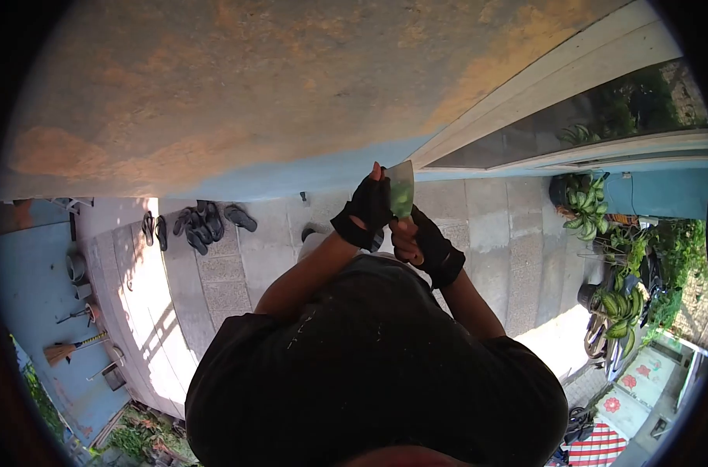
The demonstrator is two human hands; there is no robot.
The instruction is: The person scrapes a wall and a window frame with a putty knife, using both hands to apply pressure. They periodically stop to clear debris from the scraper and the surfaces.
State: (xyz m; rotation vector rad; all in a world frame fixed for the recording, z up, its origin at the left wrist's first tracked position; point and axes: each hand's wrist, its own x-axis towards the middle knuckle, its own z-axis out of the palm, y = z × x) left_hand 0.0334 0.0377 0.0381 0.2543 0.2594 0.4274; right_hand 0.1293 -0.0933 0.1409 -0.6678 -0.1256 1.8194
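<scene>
In front of my chest is a putty knife with a broad, shiny metal blade that mirrors something green. My right hand, in a dark fingerless glove, is closed around its lower end, so the handle is mostly hidden. At the blade's left edge my left hand, gloved the same way, grips it with the thumb pointing up. Beyond the blade stands a wall with grey and orange-brown patches and a light blue strip along its bottom.
A window with a pale frame is set in the wall on the right. Several dark sandals lie on the paved floor to the left. Potted plants stand at the right. A broom is at the far left.
</scene>
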